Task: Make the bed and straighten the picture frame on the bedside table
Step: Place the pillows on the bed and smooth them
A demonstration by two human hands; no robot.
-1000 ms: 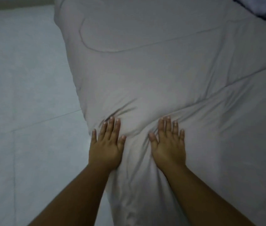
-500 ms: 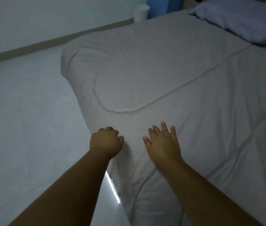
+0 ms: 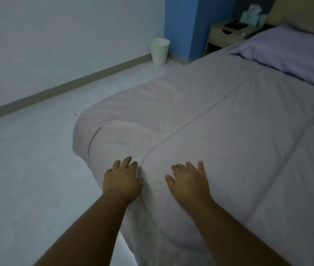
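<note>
A pale grey quilted duvet [image 3: 219, 121] covers the bed and hangs over its left edge. My left hand [image 3: 122, 180] lies palm down on the duvet at that edge, fingers loosely spread and holding nothing. My right hand [image 3: 188, 179] rests flat on top of the duvet a short way to the right, fingers apart. A lilac pillow [image 3: 290, 52] lies at the head of the bed, top right. The wooden bedside table [image 3: 227, 34] stands beyond it with dark items and a tissue box [image 3: 251, 16] on top; I cannot make out a picture frame.
A white waste bin [image 3: 159, 51] stands on the light tiled floor [image 3: 27, 169] by the wall, near a blue wall panel [image 3: 183, 25]. A beige headboard [image 3: 306, 14] sits behind the pillow. The floor runs along the bed's left side.
The view has tilted up, bringing bin, bedside table and pillow into sight. My left hand, curled half a second ago, has spread open. Both hands slid forward along the duvet.
</note>
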